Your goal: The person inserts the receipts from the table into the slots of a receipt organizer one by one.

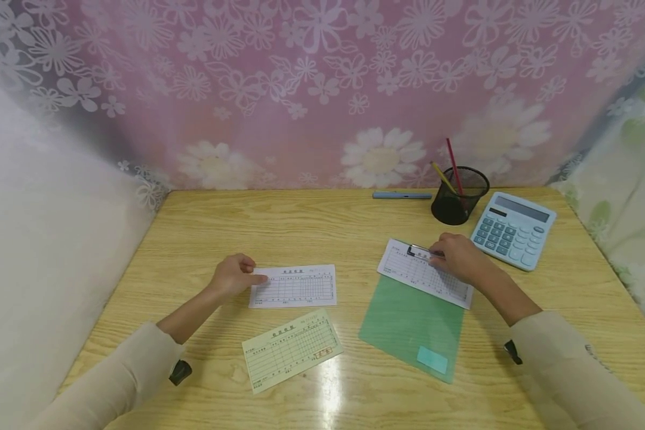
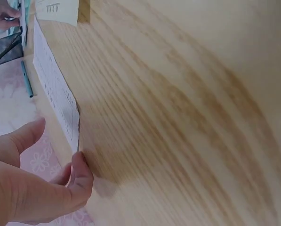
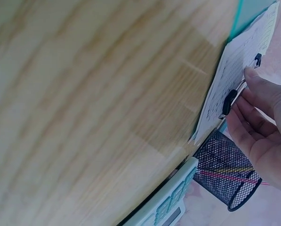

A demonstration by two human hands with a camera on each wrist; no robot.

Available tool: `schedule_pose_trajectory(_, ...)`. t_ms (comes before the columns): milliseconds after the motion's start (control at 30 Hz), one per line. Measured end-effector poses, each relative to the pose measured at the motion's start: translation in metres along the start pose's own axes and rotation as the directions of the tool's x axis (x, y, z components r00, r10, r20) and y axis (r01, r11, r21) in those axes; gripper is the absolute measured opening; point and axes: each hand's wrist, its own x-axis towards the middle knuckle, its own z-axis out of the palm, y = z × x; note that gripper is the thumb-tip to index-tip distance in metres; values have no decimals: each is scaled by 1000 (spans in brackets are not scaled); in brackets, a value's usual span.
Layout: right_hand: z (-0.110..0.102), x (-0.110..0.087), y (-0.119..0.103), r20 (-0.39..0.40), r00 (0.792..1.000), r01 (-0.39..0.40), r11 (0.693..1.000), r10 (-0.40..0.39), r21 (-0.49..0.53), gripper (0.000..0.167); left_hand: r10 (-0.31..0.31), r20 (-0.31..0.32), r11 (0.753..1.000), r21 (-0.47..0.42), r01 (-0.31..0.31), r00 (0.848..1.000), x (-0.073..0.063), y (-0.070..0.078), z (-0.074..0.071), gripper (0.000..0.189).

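- The left sleeve (image 1: 123, 376), at the near left, is pale beige, plain and long, with soft creases along the forearm and a wide cuff.
- The right sleeve (image 1: 575, 364), at the near right, is the same pale beige and ends in an equally roomy cuff.
- A short row of small dark marks (image 1: 596, 356) runs across the right sleeve, too small to make out.
- A small black piece (image 1: 180, 372) juts from the left cuff's right side.
- A similar dark piece (image 1: 513, 352) shows at the right cuff's left side.
- The left hand (image 1: 233, 276) and right hand (image 1: 457, 257) are bare.
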Motion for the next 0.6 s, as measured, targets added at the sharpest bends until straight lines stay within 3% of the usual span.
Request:
schedule_pose_trajectory(367,2,-3,0,-46,998,42,999,-42,-12,26,32,-93,985,173,-15,995,-9,-2,18,73)
schedule_pose_trajectory(600,1,-2,-2,-35,999,31,999,-31,-8,27,32,-122,983,185,-9,992,-10,-3,21,70)
